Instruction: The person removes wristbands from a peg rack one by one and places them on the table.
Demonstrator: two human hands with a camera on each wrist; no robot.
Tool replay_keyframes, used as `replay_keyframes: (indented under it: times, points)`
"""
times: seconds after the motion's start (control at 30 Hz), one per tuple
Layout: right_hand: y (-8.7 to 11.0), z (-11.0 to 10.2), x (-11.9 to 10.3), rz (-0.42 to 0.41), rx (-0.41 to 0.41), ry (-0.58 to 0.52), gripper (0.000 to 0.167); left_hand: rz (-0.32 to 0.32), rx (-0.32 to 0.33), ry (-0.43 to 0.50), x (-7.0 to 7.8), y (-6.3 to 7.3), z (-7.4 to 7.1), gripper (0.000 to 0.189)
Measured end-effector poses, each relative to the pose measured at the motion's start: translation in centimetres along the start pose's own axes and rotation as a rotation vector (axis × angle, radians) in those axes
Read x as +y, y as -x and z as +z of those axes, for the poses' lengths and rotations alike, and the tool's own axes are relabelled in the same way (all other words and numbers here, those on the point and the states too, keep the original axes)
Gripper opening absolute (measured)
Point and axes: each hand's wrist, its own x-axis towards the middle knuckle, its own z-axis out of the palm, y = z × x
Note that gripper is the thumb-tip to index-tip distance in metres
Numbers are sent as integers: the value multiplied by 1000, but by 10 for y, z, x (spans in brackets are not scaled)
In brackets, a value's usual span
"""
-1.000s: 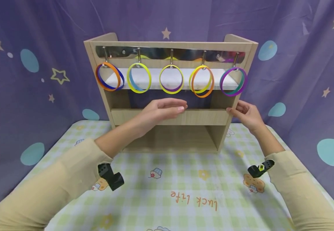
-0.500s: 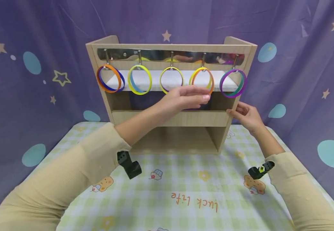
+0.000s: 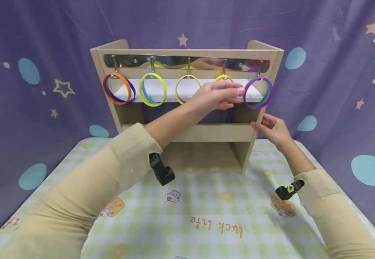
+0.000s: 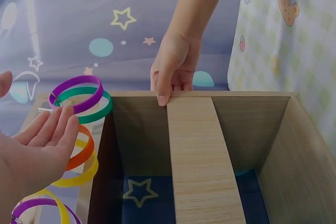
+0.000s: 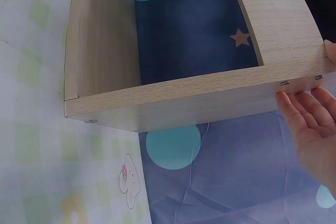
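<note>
A small wooden shelf unit (image 3: 213, 133) stands on the table. Silicone wristbands hang in pairs from the hooks of the metal strip (image 3: 127, 62) along its top. My left hand (image 3: 218, 95), fingers extended, is in front of the orange wristband (image 4: 87, 153) and yellow wristband (image 4: 79, 181), partly covering them in the head view. Its fingertips come close to the purple wristband (image 3: 271, 91) and teal wristband (image 4: 107, 107) on the rightmost hook; contact cannot be told. My right hand (image 3: 275, 131) holds the unit's right side panel, thumb at the front edge, fingers on the outer face.
Further left hang an orange-and-blue pair, a yellow-and-light-blue pair (image 3: 165, 90) and a yellow-and-purple pair. A white shelf board (image 3: 168, 84) lies behind the bands. The checked tablecloth (image 3: 161, 230) spreads in front, and a purple curtain (image 3: 220, 21) surrounds the table.
My left hand has moved right and up, from below the middle wristbands to in front of the fourth pair. My right hand keeps its place on the side panel.
</note>
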Motion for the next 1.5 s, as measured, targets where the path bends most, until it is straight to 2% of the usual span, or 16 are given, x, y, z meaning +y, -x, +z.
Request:
replay_keyframes:
  times: [0.2,0.47,0.67,0.9,1.17,1.33,1.4,1.5]
  points:
    - [-1,2,1,-1,6,-18,58,6,-2,55,-1,-4,-2,37]
    - [1,-1,-2,-1,-1,21,61,-5,-3,40,0,-8,1,37]
    - [0,0,0,38,12,66,61,-26,31,-72,1,-10,6,41]
    - [0,0,-2,16,14,54,60,-10,66,-252,6,-12,14,50]
    - [3,0,-1,36,4,78,63,-36,140,-261,8,-16,21,34]
    - [3,1,-1,15,10,56,61,-44,181,-248,11,-18,25,31]
    - [3,1,-2,8,8,43,61,-39,204,-279,12,-17,28,31]
    - [3,0,-2,7,4,28,61,-27,252,-406,12,-17,35,32]
